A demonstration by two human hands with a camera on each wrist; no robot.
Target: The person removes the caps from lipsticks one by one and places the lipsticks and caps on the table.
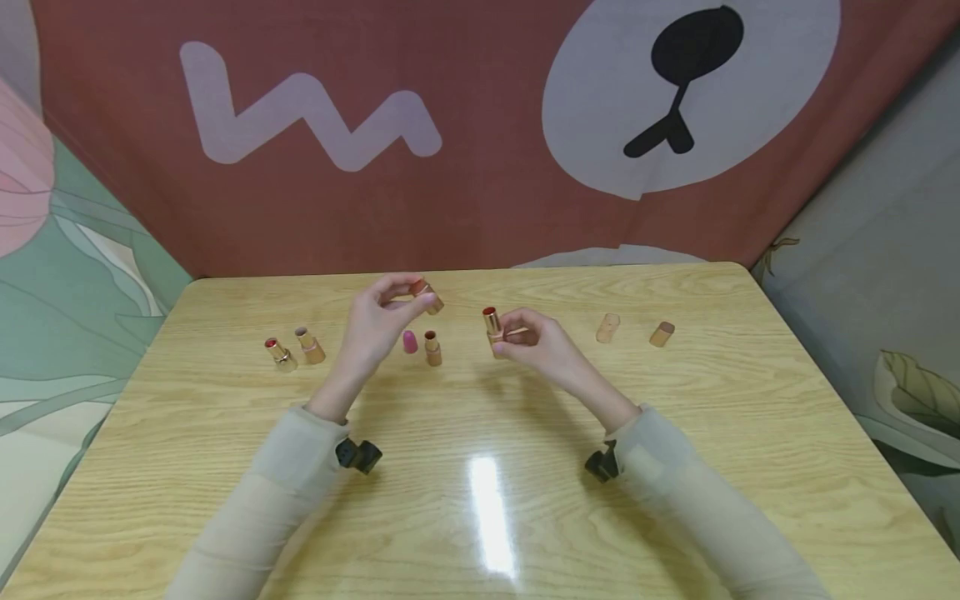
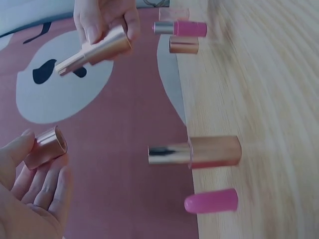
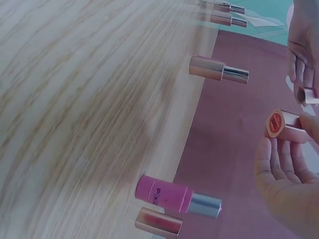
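My left hand (image 1: 378, 327) holds a rose-gold lipstick cap (image 2: 46, 148) between thumb and fingers, raised over the table. Its open end shows in the left wrist view. My right hand (image 1: 546, 343) pinches an uncapped lipstick (image 1: 492, 329) by its rose-gold base, tube up, with dark red at its top. A red label (image 3: 275, 123) shows on its underside in the right wrist view. Cap and lipstick are apart. Between the hands an uncapped rose-gold lipstick (image 1: 432, 350) and a pink cap (image 1: 409, 342) stand on the table.
Two uncapped lipsticks, one clear-based (image 1: 281, 356) and one rose-gold (image 1: 310, 346), stand at the left. To the right are a pale cap (image 1: 608, 327) and a rose-gold cap (image 1: 662, 334). A pink lipstick tube (image 3: 164, 194) with a silver top is hidden from the head view.
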